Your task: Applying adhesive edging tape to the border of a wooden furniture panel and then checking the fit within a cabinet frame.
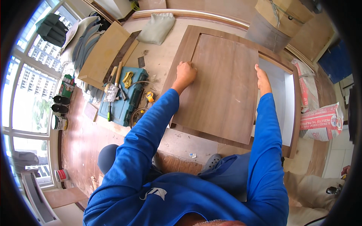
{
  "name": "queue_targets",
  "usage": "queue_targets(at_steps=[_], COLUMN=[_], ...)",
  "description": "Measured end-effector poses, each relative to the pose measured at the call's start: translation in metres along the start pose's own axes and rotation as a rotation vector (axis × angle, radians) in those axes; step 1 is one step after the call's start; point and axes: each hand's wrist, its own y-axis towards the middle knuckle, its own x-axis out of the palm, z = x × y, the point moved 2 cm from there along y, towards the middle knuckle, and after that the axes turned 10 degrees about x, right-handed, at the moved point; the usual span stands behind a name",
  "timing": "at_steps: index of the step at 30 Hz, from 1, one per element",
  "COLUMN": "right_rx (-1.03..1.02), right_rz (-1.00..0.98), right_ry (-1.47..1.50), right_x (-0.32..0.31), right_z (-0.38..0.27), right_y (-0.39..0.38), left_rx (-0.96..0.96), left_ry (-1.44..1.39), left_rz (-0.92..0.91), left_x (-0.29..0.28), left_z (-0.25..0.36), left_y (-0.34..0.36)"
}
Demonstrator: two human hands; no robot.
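- The brown door panel covers most of the cabinet frame; its broad top face is bare and a hand can sweep across it freely.
- The left hand presses on the panel's left edge, the right hand grips its right edge; both edges are occupied there.
- Right of the panel, the white cabinet interior lies open.
- To the left, the blue tool case, loose tools and stacked boards crowd the floor.
- A grey sack blocks the far side; printed bags hem the right.

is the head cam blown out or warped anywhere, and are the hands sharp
Head view: windows at left are blown out white; fisheye bends the wooden panel edges toward a black rim; left hand and right hand on the panel look sharp.
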Motion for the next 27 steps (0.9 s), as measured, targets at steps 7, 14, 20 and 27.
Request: queue_targets(at_steps=[7, 14, 20, 27], right_rx=[-0.035, 0.036, 0.038, 0.062], right_rz=[0.045, -0.073, -0.1, -0.006], right_ry=[-0.057, 0.068, 0.078, 0.037], right_x=[0.025, 0.021, 0.027, 0.028], right_z=[-0.007, -0.006, -0.006, 0.0], right_y=[-0.028, -0.028, -0.023, -0.023], left_rx=[0.07, 0.11, 0.436, 0.601], left_ry=[0.112, 0.154, 0.279, 0.295], left_rz=[-0.03, -0.27, -0.361, -0.681], left_x=[-0.001, -0.01, -0.032, -0.098], left_z=[-0.011, 0.0, -0.004, -0.002], left_y=[0.001, 0.001, -0.036, -0.094])
